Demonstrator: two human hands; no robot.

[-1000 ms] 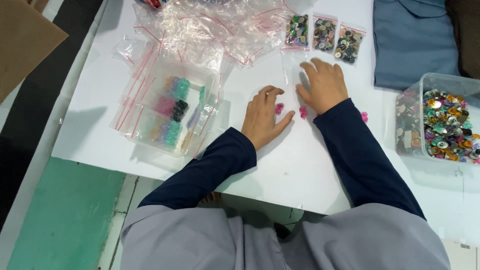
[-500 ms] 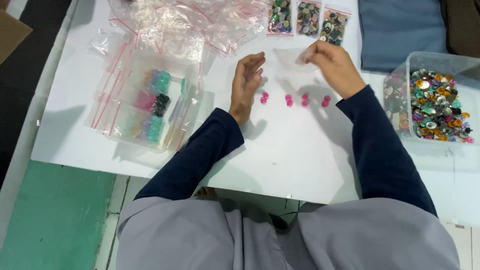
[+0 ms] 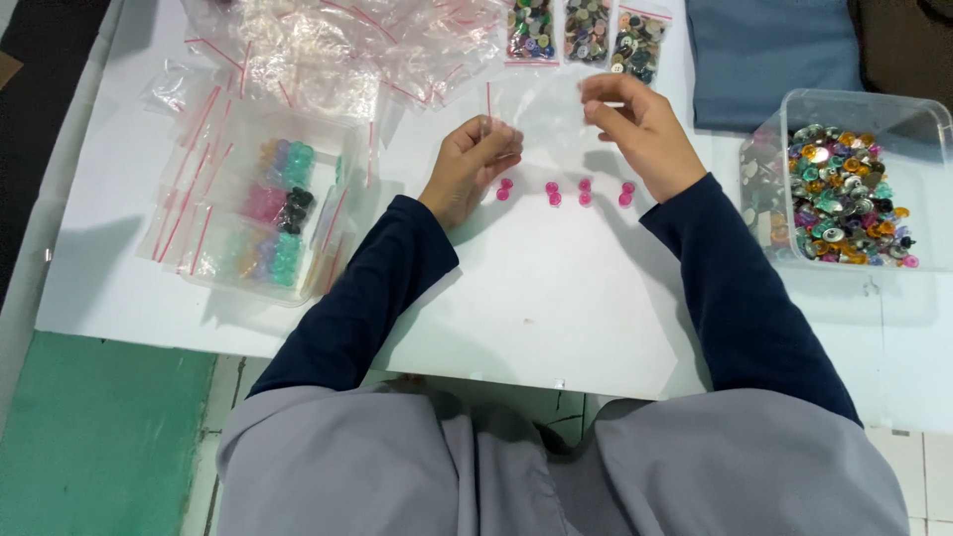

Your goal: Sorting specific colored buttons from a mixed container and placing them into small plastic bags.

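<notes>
Seen from the head camera, a person in dark blue sleeves and a grey garment holds a small clear zip bag (image 3: 536,104) above a white table (image 3: 556,298). The left hand (image 3: 472,164) has its grip closed on the bag's left edge, beside the red seal strip, while the right hand (image 3: 635,129) pinches the opposite edge, fingers curled; the bag hangs stretched between them, just off the table.

Directly below the bag, between the two wrists, a row of small pink buttons (image 3: 564,192) lies on the bare table surface, some stacked in pairs.

Just beyond the hands, at the far edge, three small filled bags of mixed buttons (image 3: 584,32) lie side by side. A heap of empty clear zip bags (image 3: 338,45) with red strips spreads over the far left of the table. Near that heap, to the person's left, a clear plastic tray (image 3: 273,213) holds bagged buttons in green, pink, purple and black. Well to the right, a clear plastic tub (image 3: 854,184) is loaded with loose buttons of many colours. A folded blue cloth (image 3: 769,55) lies beyond the tub.
</notes>
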